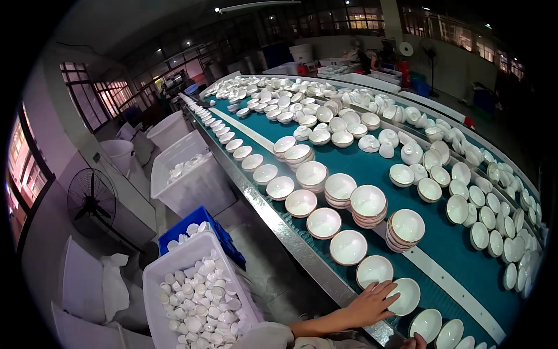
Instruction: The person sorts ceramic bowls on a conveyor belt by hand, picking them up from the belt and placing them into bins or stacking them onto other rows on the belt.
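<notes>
Fingers of the left hand [372,303] are spread loosely over the rim of a white bowl [405,295], which sits just right of that hand on the teal conveyor belt [372,168]. Right hand [417,343] barely peeks in below the bowl, so can't tell its state. Left is nearer.

white bowls [349,246], teal conveyor belt [372,168], blue crate [200,218]
</notes>
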Available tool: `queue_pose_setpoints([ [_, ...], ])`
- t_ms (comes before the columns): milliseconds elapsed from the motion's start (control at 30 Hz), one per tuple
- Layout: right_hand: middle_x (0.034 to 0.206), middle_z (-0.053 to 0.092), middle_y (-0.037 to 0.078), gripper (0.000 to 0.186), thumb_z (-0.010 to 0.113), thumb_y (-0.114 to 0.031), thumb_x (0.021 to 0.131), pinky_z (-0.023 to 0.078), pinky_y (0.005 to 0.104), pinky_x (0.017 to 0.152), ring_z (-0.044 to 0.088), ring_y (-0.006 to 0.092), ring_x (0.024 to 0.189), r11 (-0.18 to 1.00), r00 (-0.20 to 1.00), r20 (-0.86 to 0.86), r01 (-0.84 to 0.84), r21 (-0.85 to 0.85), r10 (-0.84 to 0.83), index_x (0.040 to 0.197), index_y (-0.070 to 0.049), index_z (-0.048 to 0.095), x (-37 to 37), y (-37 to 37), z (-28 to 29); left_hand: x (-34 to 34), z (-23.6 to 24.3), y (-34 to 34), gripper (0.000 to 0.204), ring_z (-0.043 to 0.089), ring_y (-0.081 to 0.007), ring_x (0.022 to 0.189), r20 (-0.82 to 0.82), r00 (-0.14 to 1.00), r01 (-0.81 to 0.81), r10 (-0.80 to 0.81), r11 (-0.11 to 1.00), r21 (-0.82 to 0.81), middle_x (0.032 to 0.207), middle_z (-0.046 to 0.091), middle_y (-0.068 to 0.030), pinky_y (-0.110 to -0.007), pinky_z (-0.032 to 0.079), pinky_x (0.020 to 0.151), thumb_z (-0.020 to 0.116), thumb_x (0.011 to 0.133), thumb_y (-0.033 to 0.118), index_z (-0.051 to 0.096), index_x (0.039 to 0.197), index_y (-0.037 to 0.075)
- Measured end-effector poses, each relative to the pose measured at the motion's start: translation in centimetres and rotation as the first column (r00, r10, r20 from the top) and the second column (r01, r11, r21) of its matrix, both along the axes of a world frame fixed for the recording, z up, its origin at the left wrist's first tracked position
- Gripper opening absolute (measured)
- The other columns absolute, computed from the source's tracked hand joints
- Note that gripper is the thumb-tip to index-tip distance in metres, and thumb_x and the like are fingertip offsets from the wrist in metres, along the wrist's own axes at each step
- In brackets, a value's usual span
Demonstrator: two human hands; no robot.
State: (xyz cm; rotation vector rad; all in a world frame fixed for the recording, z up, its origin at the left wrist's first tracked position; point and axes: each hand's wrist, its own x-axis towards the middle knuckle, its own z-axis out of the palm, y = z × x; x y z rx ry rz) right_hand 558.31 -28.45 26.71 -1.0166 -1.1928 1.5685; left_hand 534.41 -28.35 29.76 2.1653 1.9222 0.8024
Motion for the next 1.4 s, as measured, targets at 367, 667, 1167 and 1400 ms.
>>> queue_pose_setpoints([
  [367, 0.086, 0.062, 0.013, 0.026, 0.046, -0.004, 0.095, 0.05, 0.0339, 0.072, 0.057, 0.0182, 0.072, 0.939, 0.948, -0.033, -0.307, 0.156, 0.316, 0.121, -0.001, 0.049, 8.8, 3.8, -11.0, 3.0, 3.4, -2.6, 0.011, 0.05, -0.0272, 0.089, 0.055, 0.96, -0.268, 0.274, 0.844, 0.465, 0.092, 0.054, -0.0103, -0.04, 0.038, 0.075, 0.064, 0.079, 0.011, 0.058, 0.084, 0.003],
  [667, 0.087, 0.06, 0.015, 0.027, 0.047, -0.001, 0.094, 0.051, 0.0352, 0.074, 0.059, 0.0213, 0.078, 0.897, 0.912, -0.068, -0.381, 0.222, 0.404, 0.12, 0.002, 0.05, 12.4, 5.6, -10.4, 6.1, -2.2, -3.3, 0.009, 0.053, -0.0291, 0.085, 0.145, 0.893, -0.449, 0.427, 0.81, 0.377, 0.087, 0.057, -0.0096, -0.042, 0.038, 0.073, 0.065, 0.074, 0.008, 0.061, 0.082, 0.004],
  [1167, 0.082, 0.06, 0.013, 0.025, 0.044, -0.002, 0.094, 0.05, 0.0323, 0.061, 0.057, 0.02, 0.066, 0.965, 0.97, -0.051, -0.229, 0.131, 0.237, 0.116, 0.004, 0.054, 18.2, 4.9, -7.5, 13.5, -5.2, -1.2, 0.01, 0.055, -0.0244, 0.077, 0.189, 0.874, -0.486, 0.448, 0.792, 0.369, 0.077, 0.055, -0.0074, -0.036, 0.039, 0.073, 0.067, 0.077, 0.007, 0.058, 0.08, 0.003],
  [1400, 0.082, 0.06, 0.014, 0.024, 0.043, -0.002, 0.094, 0.048, 0.0305, 0.056, 0.056, 0.0189, 0.063, 0.95, 0.962, -0.018, -0.267, 0.163, 0.273, 0.115, 0.003, 0.054, 22.2, 5.4, -9.3, 17.2, -5.3, -0.9, 0.008, 0.056, -0.0244, 0.075, 0.205, 0.859, -0.511, 0.469, 0.78, 0.361, 0.076, 0.058, -0.0072, -0.035, 0.039, 0.07, 0.067, 0.076, 0.005, 0.059, 0.079, 0.004],
])
